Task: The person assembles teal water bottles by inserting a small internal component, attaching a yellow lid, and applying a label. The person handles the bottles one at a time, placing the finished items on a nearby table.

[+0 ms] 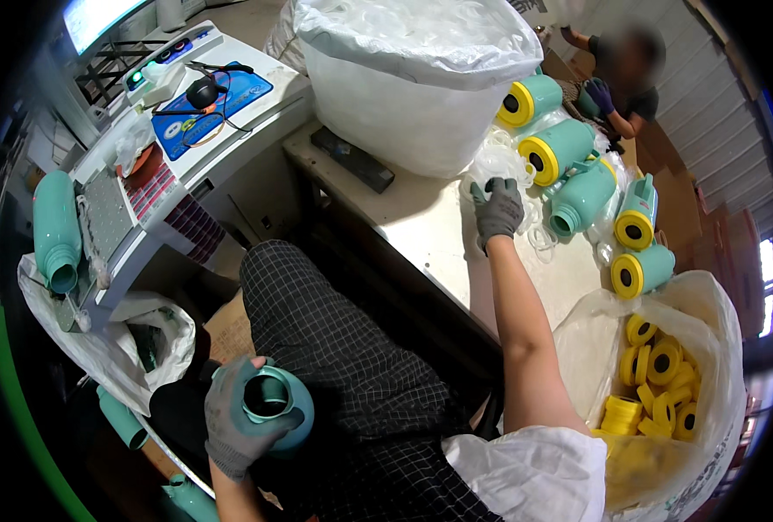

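Note:
At the lower left my left hand [233, 419], in a grey glove, is closed round the rim and side of a teal thermos body [302, 428]; its open mouth points up, near my lap. My right hand [498, 211], also gloved, reaches over the white table to a pile of translucent plastic rings [501, 158]. Its fingers are bent, with the thumb apart from them, and nothing shows between them. Just right of it lies a teal thermos [578, 202] with its open neck toward me. Several more teal thermoses [564, 146] with yellow bases lie beyond.
A large white sack [395, 104] of clear rings stands at the back. A bag [724, 348] of yellow ring-shaped parts [662, 361] is at right. On the left, a teal thermos body [57, 228] rests beside a white desk [278, 87] with tools. Another person [635, 96] works far right.

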`<state>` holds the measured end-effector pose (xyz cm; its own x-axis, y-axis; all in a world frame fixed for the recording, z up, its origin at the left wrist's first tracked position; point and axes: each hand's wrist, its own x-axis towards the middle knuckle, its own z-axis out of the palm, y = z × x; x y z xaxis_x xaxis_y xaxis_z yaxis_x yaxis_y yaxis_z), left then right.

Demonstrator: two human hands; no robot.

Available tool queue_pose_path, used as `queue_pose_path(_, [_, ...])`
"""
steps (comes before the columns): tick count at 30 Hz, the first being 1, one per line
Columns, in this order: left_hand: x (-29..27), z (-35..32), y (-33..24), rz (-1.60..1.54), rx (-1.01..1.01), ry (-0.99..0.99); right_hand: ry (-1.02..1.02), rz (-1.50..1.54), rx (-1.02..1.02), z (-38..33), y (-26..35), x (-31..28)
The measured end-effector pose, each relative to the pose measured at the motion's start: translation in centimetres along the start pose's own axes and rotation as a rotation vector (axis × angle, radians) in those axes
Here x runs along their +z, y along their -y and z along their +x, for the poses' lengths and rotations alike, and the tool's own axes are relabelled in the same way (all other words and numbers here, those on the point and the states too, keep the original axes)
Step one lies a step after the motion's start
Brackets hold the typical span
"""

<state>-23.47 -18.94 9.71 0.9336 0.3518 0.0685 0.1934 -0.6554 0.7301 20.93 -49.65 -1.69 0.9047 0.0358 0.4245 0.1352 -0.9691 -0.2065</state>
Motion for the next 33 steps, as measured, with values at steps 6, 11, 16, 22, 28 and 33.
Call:
queue_pose_path(6, [0.3,-0.1,-0.5,0.004,-0.061,-0.028,-0.067,0.309,0.119,-0.8,-3.0,-1.2])
queue_pose_path(11, [0.0,0.1,1.1,0.131,0.153,-0.077,0.121,0.779,0.203,-2.5,-1.5,-3.2])
queue_pose_path(16, [0.1,-1.1,0.7,-0.153,-0.139,0.031,0.937,1.512,0.300,-11.3,12.7,-10.6])
queue_pose_path(22, [-1.3,-1.5,-0.2,0.251,0.370,-0.100,1.708,1.517,0.028,-20.6,22.5,-13.9])
queue_pose_path(28, [-2.0,-2.4,0.5,0.205,0.331,-0.157,0.649,1.175,-1.276,-21.6,23.6,-16.7])
queue_pose_path(33, [-2.1,-2.9,1.2,0.210,0.294,-0.180,0.575,1.081,-1.430,-20.6,23.6,-17.1])
